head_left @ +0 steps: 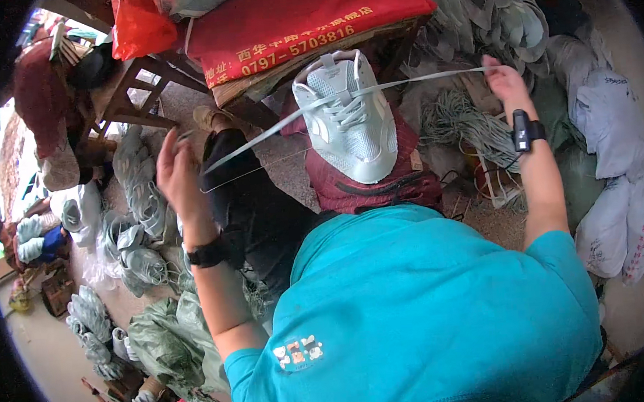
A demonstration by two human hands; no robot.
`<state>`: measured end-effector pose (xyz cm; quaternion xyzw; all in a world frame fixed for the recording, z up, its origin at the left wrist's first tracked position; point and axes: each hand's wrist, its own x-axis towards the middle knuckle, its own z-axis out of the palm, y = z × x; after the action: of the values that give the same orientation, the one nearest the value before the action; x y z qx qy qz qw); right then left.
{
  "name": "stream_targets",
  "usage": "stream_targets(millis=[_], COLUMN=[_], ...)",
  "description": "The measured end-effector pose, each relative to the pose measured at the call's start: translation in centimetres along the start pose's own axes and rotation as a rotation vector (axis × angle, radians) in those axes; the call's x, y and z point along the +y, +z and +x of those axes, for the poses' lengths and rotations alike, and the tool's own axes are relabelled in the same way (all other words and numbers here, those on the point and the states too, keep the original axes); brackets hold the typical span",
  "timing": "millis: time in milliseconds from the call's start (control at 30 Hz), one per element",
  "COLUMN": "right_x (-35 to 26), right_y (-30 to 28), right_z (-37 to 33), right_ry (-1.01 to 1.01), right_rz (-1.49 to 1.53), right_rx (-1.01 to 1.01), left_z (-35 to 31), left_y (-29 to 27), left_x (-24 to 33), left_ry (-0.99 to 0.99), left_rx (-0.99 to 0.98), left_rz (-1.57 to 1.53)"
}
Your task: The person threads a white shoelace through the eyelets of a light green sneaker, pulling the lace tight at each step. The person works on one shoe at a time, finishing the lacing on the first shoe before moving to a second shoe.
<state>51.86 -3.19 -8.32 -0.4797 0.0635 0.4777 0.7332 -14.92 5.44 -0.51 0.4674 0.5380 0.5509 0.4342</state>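
A pale grey-blue sneaker upper (pixel 355 141) rests toe toward me on dark red cloth (pixel 327 193) at my lap. Its front eyelets are laced in crossing rows. A flat pale shoelace (pixel 419 78) runs taut across the upper, out to both sides. At its left end my left hand (pixel 177 169) is raised, fingers closed on the lace. My right hand (pixel 505 83) pinches the other end, farther up at the right. A thin pale strand (pixel 257 170) also stretches from near my left hand toward the upper; whether it is lace or thread I cannot tell.
Just beyond the upper stands a wooden bench (pixel 246 102) covered with a red printed cloth (pixel 304 29). A heap of loose laces (pixel 465 126) lies at the right, beside stuffed white sacks (pixel 613 131). Bundled uppers (pixel 140 182) and a green sack (pixel 161 336) fill the left floor.
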Motion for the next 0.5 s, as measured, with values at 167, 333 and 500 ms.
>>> stream_targets(millis=[167, 333, 500], right_x=[-3.2, 4.6, 12.8], right_y=[-2.3, 8.5, 15.1], right_z=[1.5, -8.9, -15.0], right_ry=[-0.142, -0.148, -0.573], right_rz=[-0.259, -0.954, -1.230], right_rx=[-0.006, -0.271, -0.907], left_z=[0.4, -1.3, -3.2], left_y=[-8.6, -1.0, 9.5], left_x=[-2.3, -1.2, 0.0], left_ry=[-0.033, 0.048, -0.017], left_rx=[0.208, -0.013, -0.350], left_rz=[0.047, 0.136, 0.059])
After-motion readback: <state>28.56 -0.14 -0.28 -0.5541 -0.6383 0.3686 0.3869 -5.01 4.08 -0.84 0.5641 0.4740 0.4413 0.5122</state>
